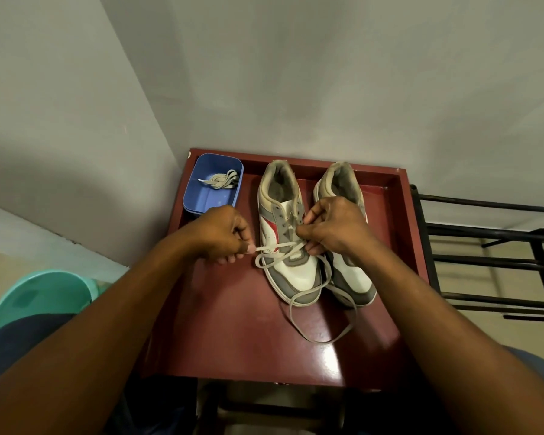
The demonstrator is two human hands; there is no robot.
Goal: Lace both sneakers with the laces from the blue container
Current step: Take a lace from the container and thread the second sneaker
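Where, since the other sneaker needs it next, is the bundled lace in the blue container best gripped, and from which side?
Pinch the bundled lace across its middle, coming down from above: the blue container is open-topped with walls all round, and the lace lies by the far-right wall.

single head-worn view, looking forward and steeply down, close above red table [233,324]

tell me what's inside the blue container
A coiled beige lace lies in the blue container, toward its far right corner, one tip pointing left. The left hand, pinching the other lace, covers part of the container's near rim, so that edge cannot be seen.
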